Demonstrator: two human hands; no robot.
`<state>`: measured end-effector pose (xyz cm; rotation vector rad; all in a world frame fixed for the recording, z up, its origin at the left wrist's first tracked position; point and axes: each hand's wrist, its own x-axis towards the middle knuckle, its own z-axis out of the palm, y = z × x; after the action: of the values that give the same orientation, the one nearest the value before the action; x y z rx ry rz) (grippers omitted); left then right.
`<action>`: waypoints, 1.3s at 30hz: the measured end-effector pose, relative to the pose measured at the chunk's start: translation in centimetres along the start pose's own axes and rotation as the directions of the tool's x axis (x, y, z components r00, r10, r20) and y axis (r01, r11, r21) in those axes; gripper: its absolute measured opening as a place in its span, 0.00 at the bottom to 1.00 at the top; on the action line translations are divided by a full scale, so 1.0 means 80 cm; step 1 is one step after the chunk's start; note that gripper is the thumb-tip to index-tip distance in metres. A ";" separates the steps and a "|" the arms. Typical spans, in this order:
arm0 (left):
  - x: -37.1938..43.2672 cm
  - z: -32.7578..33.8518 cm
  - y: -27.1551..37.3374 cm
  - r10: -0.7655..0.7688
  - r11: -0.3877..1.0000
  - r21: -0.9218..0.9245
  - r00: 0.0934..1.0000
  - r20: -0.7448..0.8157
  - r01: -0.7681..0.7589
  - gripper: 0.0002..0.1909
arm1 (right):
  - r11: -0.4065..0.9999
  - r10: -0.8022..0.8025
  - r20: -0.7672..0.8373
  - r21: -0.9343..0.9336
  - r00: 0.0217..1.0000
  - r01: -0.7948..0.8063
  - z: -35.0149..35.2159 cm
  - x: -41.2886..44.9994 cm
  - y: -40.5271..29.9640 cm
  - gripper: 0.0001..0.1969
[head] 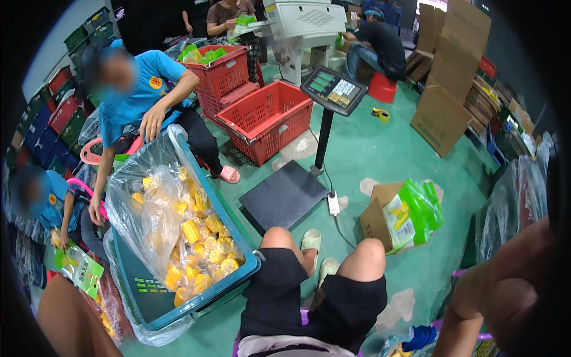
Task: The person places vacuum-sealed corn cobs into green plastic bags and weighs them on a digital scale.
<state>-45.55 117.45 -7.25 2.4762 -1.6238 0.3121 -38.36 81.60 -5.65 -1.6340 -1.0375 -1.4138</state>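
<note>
Both my hands are out of view. Part of my left arm (73, 319) enters at the lower left, and my bent right arm (473, 294) rises close to the camera at the right edge. Before me on the left stands a teal plastic crate (203, 308) with a clear plastic liner (154, 223) and many yellow corn cob pieces (191, 231), some visibly in clear bags. A black platform scale (285, 196) lies ahead of my knees. Right of my knees, a cardboard box (374, 218) holds green printed corn bags (408, 214).
Two co-workers in blue shirts (151, 73) sit left; one holds a green bag (84, 270). Red crates (267, 120) stand behind the scale, whose display (334, 89) tops a post. A cable with a power strip (333, 204) crosses the floor. Yellow tape (381, 114) lies farther back.
</note>
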 end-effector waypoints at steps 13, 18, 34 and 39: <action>-0.001 -0.001 -0.029 -0.039 0.997 -0.068 0.998 -0.046 0.036 0.16 | 0.998 0.046 -0.023 -0.044 0.999 -0.047 0.020 0.007 0.023 0.12; 0.000 -0.001 -0.035 -0.041 0.997 -0.073 0.998 -0.046 0.038 0.16 | 0.997 0.044 -0.047 -0.055 0.998 -0.047 0.026 0.012 0.033 0.12; -0.010 -0.007 -0.042 -0.165 0.986 -0.024 0.977 -0.132 0.163 0.19 | 0.416 0.833 -0.051 -0.600 0.551 -0.683 -0.107 -0.358 0.345 0.15; -0.030 0.026 -0.027 -0.273 0.948 -0.035 0.752 -0.600 0.316 0.19 | -0.041 0.996 0.008 -0.856 -0.093 -0.516 -0.192 -0.608 0.333 0.23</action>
<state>-44.30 119.94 -9.95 2.2784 -0.9559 1.0002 -23.69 51.32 -52.31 -2.6471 0.6065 0.0291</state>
